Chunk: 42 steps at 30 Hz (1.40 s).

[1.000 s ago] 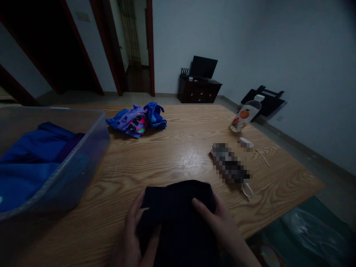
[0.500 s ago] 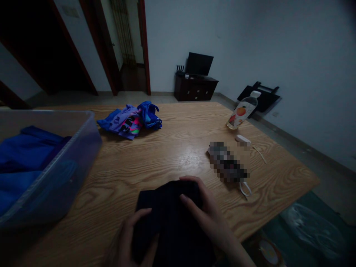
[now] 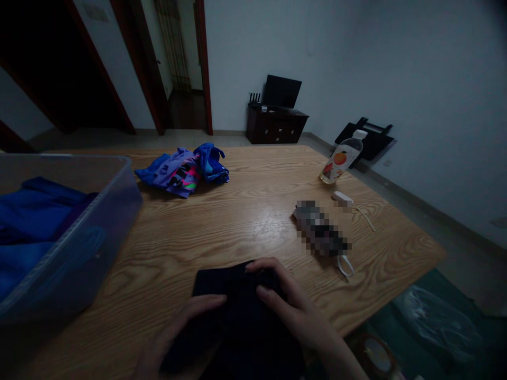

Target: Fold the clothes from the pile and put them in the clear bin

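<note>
Fingers (image 3: 271, 296) have moved closer together: left hand (image 3: 178, 324) and right hand (image 3: 295, 306) both grip the dark cloth (image 3: 241, 322).
It's at the near tabletop (image 3: 245, 216), not let go yet; blue clothes (image 3: 43, 206) are already inside the box (image 3: 114, 216), bunched clothes (image 3: 178, 174) still out.

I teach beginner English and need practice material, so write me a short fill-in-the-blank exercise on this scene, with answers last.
1. The left hand and right hand touch a cloth that is ____ rather than light.
2. In the picture, the clear bin is to the ____ of the crumpled clothes.
3. The bin's contents are mainly ____ in colour.
4. The cap of the bottle is ____.

Missing words: dark; left; blue; white.
</note>
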Each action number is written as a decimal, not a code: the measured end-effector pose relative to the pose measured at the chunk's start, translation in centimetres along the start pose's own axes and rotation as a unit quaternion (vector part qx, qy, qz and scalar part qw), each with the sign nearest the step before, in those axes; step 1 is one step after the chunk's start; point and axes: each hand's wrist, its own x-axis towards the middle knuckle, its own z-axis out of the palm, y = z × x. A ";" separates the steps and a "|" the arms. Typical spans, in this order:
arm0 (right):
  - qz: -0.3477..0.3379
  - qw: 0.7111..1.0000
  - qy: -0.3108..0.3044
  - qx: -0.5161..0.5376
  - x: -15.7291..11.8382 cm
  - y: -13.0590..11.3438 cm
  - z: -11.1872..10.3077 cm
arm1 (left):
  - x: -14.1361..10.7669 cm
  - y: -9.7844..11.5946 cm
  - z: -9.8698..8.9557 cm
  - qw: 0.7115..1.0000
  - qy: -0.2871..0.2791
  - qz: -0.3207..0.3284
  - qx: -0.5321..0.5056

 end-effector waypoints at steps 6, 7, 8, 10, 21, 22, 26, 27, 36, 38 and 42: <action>-0.086 0.978 0.090 -0.169 0.9 1.1 0.9 | 0.5 1.2 -1.2 0.986 0.007 0.117 0.116; -0.094 0.973 0.099 -0.184 1.1 1.2 1.0 | 0.8 1.5 -1.2 0.980 0.010 0.141 0.142; -0.102 0.969 0.106 -0.199 1.4 1.3 1.1 | 1.0 1.7 -1.2 0.973 0.019 0.160 0.165; -0.110 0.960 0.113 -0.232 2.0 1.6 1.1 | 1.6 2.1 -0.9 0.962 0.043 0.178 0.204; -0.184 0.885 0.070 -0.422 2.3 1.3 0.3 | 3.6 0.8 0.9 0.927 0.013 0.098 0.361; -0.179 0.886 0.032 -0.426 2.0 0.9 0.2 | 3.7 0.8 0.9 0.921 0.019 0.101 0.375; -0.129 0.893 -0.051 -0.427 1.4 0.2 -0.4 | 3.7 0.5 0.7 0.905 0.010 0.128 0.405; -0.123 0.894 -0.058 -0.427 1.4 0.2 -0.5 | 3.8 0.2 0.7 0.901 -0.009 0.140 0.410; -0.164 0.858 -0.132 -0.469 2.5 0.0 -2.3 | 4.1 -2.3 -0.2 0.883 -0.030 0.234 0.405; -0.162 0.845 -0.159 -0.484 2.5 -0.4 -2.8 | 3.5 -2.5 -0.9 0.881 -0.042 0.253 0.396; -0.144 0.829 -0.194 -0.504 2.4 -1.4 -3.0 | 2.1 -2.7 -2.0 0.902 -0.097 0.240 0.344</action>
